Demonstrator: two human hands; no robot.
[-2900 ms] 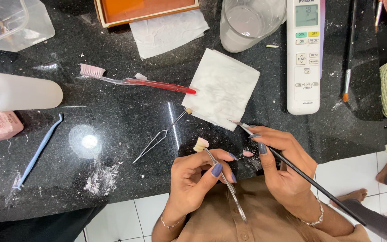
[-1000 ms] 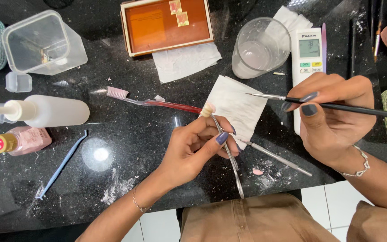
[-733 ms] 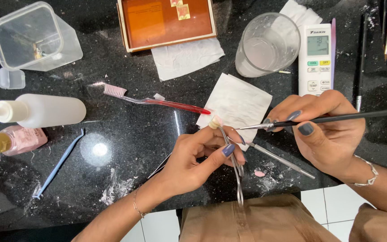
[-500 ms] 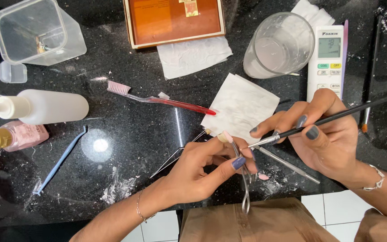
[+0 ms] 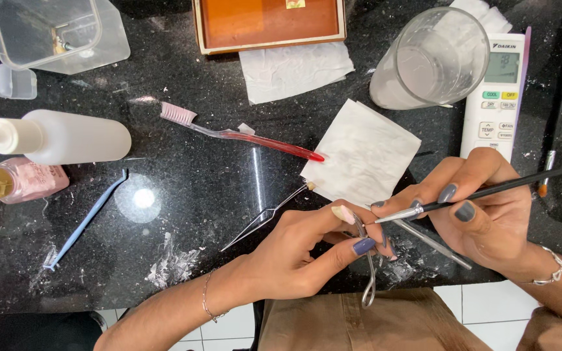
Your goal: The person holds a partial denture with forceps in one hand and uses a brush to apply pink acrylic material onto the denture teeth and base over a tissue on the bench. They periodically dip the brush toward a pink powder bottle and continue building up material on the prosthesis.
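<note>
Flanking hands (image 5: 307, 257), pink-labelled bottle (image 5: 17, 182)

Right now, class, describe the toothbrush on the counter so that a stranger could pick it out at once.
Start at the orange tray at the top of the black counter. Just below it, between the white squeeze bottle and a square white tissue, lies the toothbrush. Unlike the thin blue tool and metal tweezers nearby, it has pink bristles and a red handle.

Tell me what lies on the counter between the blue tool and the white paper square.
In the head view, metal tweezers lie between the blue tool and the white paper square, amid white powder specks on the black counter; the red toothbrush runs above.
</note>
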